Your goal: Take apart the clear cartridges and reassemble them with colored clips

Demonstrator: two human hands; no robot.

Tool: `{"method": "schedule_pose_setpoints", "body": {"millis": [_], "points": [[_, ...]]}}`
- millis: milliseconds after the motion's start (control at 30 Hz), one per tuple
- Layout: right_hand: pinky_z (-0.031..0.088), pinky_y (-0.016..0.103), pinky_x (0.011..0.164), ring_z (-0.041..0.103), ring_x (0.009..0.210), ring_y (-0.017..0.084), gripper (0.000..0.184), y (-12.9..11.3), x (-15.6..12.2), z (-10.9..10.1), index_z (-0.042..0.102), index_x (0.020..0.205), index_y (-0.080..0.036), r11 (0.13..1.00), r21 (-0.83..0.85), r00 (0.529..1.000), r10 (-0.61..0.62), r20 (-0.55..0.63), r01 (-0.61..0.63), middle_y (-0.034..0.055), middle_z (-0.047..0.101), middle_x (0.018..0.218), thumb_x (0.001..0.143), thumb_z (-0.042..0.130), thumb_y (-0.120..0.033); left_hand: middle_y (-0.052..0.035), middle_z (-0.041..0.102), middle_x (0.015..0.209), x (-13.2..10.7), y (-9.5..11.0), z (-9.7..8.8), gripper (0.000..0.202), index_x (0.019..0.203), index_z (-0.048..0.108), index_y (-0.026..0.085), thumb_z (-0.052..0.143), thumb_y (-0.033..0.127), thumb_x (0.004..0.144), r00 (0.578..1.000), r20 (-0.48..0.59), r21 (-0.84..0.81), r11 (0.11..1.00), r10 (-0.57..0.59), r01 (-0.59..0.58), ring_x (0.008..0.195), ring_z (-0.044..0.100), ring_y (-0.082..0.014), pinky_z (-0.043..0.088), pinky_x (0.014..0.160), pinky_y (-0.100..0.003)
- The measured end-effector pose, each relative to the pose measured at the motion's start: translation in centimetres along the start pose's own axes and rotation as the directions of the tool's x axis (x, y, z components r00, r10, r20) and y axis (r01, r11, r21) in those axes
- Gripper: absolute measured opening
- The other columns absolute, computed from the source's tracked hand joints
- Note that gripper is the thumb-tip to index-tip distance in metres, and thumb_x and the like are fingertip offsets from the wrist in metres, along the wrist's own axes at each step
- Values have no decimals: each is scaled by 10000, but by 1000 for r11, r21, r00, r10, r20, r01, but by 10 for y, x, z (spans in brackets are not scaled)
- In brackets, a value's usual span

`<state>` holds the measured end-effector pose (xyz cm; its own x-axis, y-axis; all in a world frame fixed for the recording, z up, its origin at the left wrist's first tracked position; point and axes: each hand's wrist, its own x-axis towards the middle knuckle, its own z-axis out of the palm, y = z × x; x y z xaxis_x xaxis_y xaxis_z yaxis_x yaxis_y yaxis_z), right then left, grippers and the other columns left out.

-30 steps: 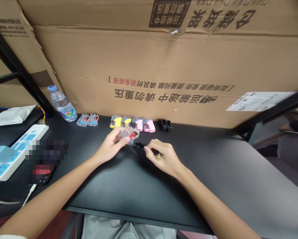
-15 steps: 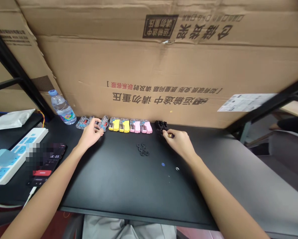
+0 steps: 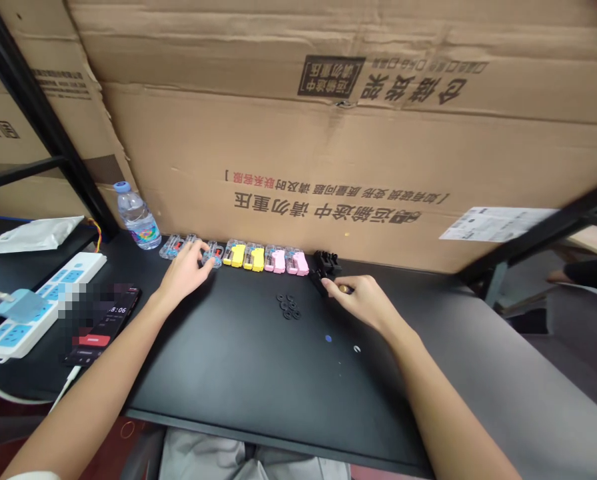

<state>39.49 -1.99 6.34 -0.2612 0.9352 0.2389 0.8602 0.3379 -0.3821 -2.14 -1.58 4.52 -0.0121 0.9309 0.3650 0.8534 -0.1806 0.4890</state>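
At the back of the black table, my left hand has its thumb and fingers around the near end of a clear plastic toy with red and blue inside. More clear toys lie partly behind this hand. To the right in the same row are yellow-and-clear pistol-shaped toys and pink-and-clear ones. My right hand pinches a black piece; a gold-coloured end shows by its fingers, and the rest is hidden. Just behind stand small black parts.
Several black rings lie mid-table, near a blue disc and a white C-shaped bit. At left are a water bottle, a phone and a power strip. Cardboard walls the back.
The clear toy at my left hand has gone from tilted to lying flatter in the row. My right hand and its black piece have come slightly nearer, away from the black parts. The view has shifted.
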Motion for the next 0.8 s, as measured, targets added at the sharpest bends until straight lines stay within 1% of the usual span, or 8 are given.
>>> {"method": "schedule_pose_setpoints", "body": {"millis": [33,100,200,300,400,533,667,800], "points": [[357,325,569,451,543,171,600,-1,0,1,656,586,-213,1000,-7,1000,-8,5,8,39,607,539,990,517,-634,-53,648,1010,-1,3,-1,219,1150,633,231,590,358,977,999,10,3,999,52,-52,876,672,-230,538,849,-374],[369,323,562,480,540,177,589,-2,0,4,697,620,-214,1000,-15,1000,-18,14,18,50,631,550,990,515,-635,-67,662,1060,-3,9,-3,185,1114,658,239,556,346,1003,988,42,46,988,148,-150,1005,677,-258,533,936,-399],[411,316,584,565,574,196,516,-3,2,10,787,761,-219,1000,-14,1000,-2,11,2,63,693,620,991,519,-595,-103,684,1170,-4,8,-2,190,1114,684,230,582,328,987,972,113,160,961,207,-224,1175,632,-326,508,1042,-472],[455,314,629,647,633,220,445,-2,3,15,838,1030,-218,999,-4,999,35,15,-35,57,732,697,987,534,-540,-144,675,1302,-4,2,2,287,1222,681,204,611,317,968,967,149,214,948,204,-233,1272,570,-380,491,1084,-532],[474,311,646,664,630,224,475,-1,4,19,794,1246,-211,997,-3,997,74,36,-74,22,700,659,988,538,-517,-160,637,1444,-6,2,7,399,1344,647,194,620,329,971,964,145,183,951,224,-249,1411,462,-413,441,1152,-585],[476,305,659,675,637,215,430,0,4,22,772,1278,-238,995,-6,995,95,18,-95,-2,684,642,995,539,-463,-137,498,1650,-14,14,14,518,1523,533,227,566,345,1020,922,234,111,934,308,-340,1559,340,-388,365,1218,-616],[479,310,657,707,676,223,432,1,4,25,748,1330,-241,990,-57,991,128,-24,-130,12,734,714,987,553,-414,-125,519,1640,-19,23,18,484,1519,552,254,537,313,1039,897,273,74,922,347,-379,1571,341,-383,333,1231,-616],[484,308,639,748,743,250,508,2,6,30,662,1479,-268,981,-130,988,151,20,-147,16,762,750,1001,548,-398,-120,641,1479,-17,25,12,382,1388,647,263,589,286,1011,895,249,59,917,370,-396,1514,396,-389,317,1219,-599]]}}
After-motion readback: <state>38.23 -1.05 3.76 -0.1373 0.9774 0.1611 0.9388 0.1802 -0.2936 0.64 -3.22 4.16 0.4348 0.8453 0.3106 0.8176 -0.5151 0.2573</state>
